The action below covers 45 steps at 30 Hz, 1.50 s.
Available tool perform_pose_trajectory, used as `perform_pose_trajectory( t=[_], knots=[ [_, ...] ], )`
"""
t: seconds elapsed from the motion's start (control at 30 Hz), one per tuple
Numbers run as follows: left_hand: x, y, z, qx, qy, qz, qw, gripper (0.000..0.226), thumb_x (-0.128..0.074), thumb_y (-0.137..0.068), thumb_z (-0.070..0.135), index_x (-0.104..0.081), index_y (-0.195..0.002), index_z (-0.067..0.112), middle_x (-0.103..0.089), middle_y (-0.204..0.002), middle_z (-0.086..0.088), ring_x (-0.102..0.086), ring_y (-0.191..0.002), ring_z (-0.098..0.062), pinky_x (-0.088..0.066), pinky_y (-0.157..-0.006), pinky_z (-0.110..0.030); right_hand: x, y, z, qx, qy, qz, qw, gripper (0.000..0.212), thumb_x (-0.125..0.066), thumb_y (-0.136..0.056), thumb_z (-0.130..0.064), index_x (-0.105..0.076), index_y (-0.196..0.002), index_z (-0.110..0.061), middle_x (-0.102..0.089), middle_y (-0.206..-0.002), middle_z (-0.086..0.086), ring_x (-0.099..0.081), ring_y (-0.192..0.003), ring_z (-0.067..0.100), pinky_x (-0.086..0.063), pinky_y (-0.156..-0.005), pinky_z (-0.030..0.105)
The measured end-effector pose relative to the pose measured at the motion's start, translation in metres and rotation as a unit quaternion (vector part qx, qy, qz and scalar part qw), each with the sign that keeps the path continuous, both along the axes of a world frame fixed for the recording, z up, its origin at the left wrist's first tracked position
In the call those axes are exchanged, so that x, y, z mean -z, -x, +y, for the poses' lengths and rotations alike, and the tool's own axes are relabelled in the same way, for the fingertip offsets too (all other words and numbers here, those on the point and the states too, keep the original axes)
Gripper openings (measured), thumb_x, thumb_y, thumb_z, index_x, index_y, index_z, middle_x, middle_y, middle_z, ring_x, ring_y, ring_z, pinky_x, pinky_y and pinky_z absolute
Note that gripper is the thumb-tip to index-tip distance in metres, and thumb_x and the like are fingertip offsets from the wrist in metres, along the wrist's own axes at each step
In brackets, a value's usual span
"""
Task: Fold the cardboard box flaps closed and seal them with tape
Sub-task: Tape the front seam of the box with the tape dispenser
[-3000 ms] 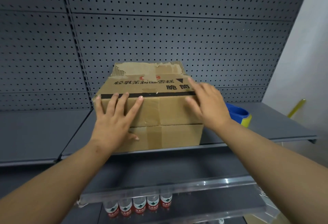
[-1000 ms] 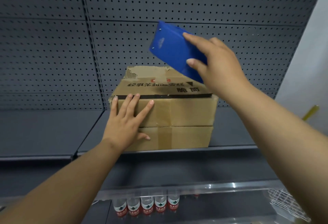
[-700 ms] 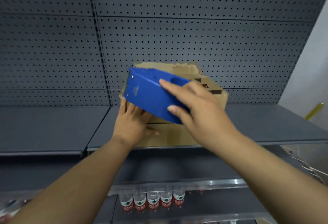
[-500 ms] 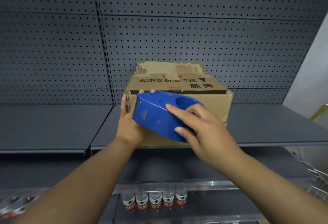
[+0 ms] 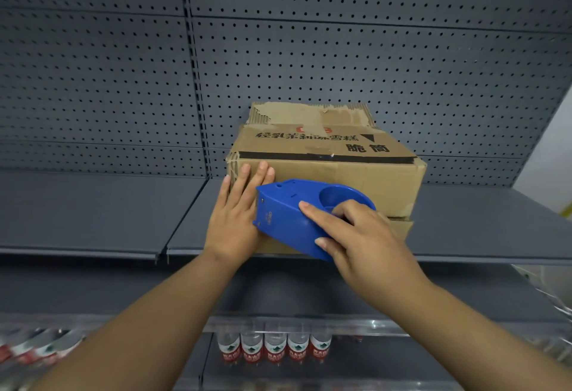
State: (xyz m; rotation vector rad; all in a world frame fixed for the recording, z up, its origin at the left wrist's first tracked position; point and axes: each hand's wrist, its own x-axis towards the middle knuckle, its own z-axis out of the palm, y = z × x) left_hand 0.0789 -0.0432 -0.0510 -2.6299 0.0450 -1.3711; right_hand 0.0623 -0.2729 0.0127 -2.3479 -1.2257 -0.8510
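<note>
A brown cardboard box (image 5: 340, 158) with black printed characters sits on a grey shelf (image 5: 93, 214), its top flaps folded down; a torn flap edge shows at the back. My left hand (image 5: 238, 217) lies flat against the box's front face near its left corner, fingers apart. My right hand (image 5: 356, 235) grips a blue tape dispenser (image 5: 294, 214) and holds it against the front face, its nose pointing left next to my left hand. The tape itself is hidden.
A grey pegboard wall (image 5: 309, 50) rises behind the box. Below the shelf, a lower shelf holds a row of water bottles with red labels (image 5: 272, 347). A white wall (image 5: 557, 149) stands at the right.
My right hand picked up the blue dispenser from the right of the box, raised it over the box, then brought it down to the front face. My left hand stayed on the box.
</note>
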Motion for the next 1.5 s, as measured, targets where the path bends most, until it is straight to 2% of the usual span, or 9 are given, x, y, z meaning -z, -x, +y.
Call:
perform_pose_trajectory(
  t=[0.17, 0.3, 0.53, 0.67, 0.9, 1.03, 1.17, 1.3, 1.5],
  knots=[
    [0.001, 0.01, 0.018, 0.028, 0.0, 0.036, 0.999, 0.109, -0.068, -0.071, 0.035, 0.007, -0.149, 0.02, 0.017, -0.156, 0.01, 0.014, -0.144, -0.014, 0.003, -0.118, -0.032, 0.002, 0.0, 0.008, 0.016, 0.008, -0.03, 0.999, 0.045, -0.04, -0.083, -0.03, -0.051, -0.127, -0.025, -0.055, -0.08, 0.003, -0.056, -0.066, 0.021, -0.046, -0.061, 0.032],
    [0.001, 0.022, 0.025, 0.059, 0.046, 0.028, 0.997, 0.082, -0.052, -0.074, 0.057, -0.027, -0.142, 0.019, -0.019, -0.151, 0.001, -0.013, -0.141, -0.026, -0.018, -0.115, -0.037, 0.002, 0.002, 0.01, 0.02, 0.01, -0.032, 0.999, 0.046, -0.039, -0.083, -0.03, -0.056, -0.126, -0.023, -0.056, -0.08, 0.004, -0.057, -0.066, 0.023, -0.048, -0.062, 0.034],
    [-0.002, 0.044, 0.034, 0.063, 0.134, 0.08, 0.986, 0.082, -0.053, -0.069, 0.069, -0.04, -0.137, 0.025, -0.024, -0.145, -0.002, -0.02, -0.132, -0.029, -0.032, -0.099, -0.048, 0.003, 0.002, 0.013, 0.02, 0.023, -0.035, 0.999, 0.046, -0.039, -0.084, -0.03, -0.055, -0.126, -0.022, -0.057, -0.08, 0.006, -0.057, -0.068, 0.024, -0.049, -0.06, 0.037],
    [-0.006, 0.047, 0.029, 0.029, 0.188, 0.085, 0.978, 0.072, -0.071, -0.065, 0.052, -0.051, -0.128, 0.024, -0.039, -0.136, -0.013, -0.032, -0.121, -0.029, -0.044, -0.093, -0.051, 0.005, 0.003, 0.016, 0.024, 0.031, -0.043, 0.998, 0.044, -0.039, -0.084, -0.03, -0.054, -0.125, -0.022, -0.057, -0.08, 0.006, -0.057, -0.067, 0.024, -0.048, -0.06, 0.036],
    [-0.011, 0.043, 0.015, -0.005, 0.273, 0.074, 0.959, 0.06, -0.081, -0.067, 0.031, -0.059, -0.122, 0.021, -0.047, -0.123, -0.011, -0.042, -0.114, -0.029, -0.039, -0.096, -0.041, 0.003, 0.006, 0.015, 0.031, 0.039, -0.055, 0.997, 0.043, -0.043, -0.083, -0.028, -0.061, -0.121, -0.022, -0.057, -0.077, 0.005, -0.056, -0.063, 0.024, -0.047, -0.058, 0.033],
    [-0.013, 0.04, 0.012, -0.003, 0.306, 0.08, 0.949, 0.06, -0.08, -0.069, 0.027, -0.055, -0.123, 0.023, -0.044, -0.113, -0.006, -0.041, -0.108, -0.023, -0.035, -0.095, -0.032, 0.009, 0.007, 0.017, 0.035, 0.048, -0.066, 0.996, 0.044, -0.066, -0.077, -0.018, -0.062, -0.12, -0.021, -0.059, -0.078, 0.008, -0.058, -0.064, 0.027, -0.047, -0.058, 0.035],
    [-0.016, 0.04, 0.014, 0.028, 0.327, 0.109, 0.938, 0.057, -0.077, -0.073, 0.024, -0.053, -0.124, 0.023, -0.049, -0.111, -0.001, -0.046, -0.106, -0.019, -0.033, -0.096, -0.029, 0.016, 0.008, 0.022, 0.056, 0.071, -0.081, 0.993, 0.063, -0.082, -0.062, -0.01, -0.062, -0.121, -0.02, -0.06, -0.077, 0.01, -0.058, -0.063, 0.029, -0.047, -0.057, 0.034],
    [-0.022, 0.043, 0.015, 0.083, 0.353, 0.12, 0.924, 0.053, -0.076, -0.074, 0.017, -0.054, -0.122, 0.018, -0.046, -0.095, 0.008, -0.045, -0.085, -0.009, -0.041, -0.084, -0.026, 0.023, 0.009, 0.026, 0.083, 0.086, -0.101, 0.988, 0.069, -0.085, -0.056, -0.01, -0.063, -0.121, -0.021, -0.058, -0.074, 0.008, -0.057, -0.061, 0.028, -0.045, -0.056, 0.031],
    [-0.023, 0.046, 0.021, 0.117, 0.383, 0.122, 0.908, 0.036, -0.074, -0.076, 0.009, -0.059, -0.109, 0.014, -0.048, -0.084, 0.005, -0.048, -0.077, -0.01, -0.038, -0.073, -0.015, 0.028, 0.012, 0.029, 0.092, 0.083, -0.113, 0.986, 0.072, -0.087, -0.053, -0.009, -0.063, -0.12, -0.019, -0.059, -0.075, 0.01, -0.059, -0.065, 0.029, -0.046, -0.056, 0.03]
  ],
)
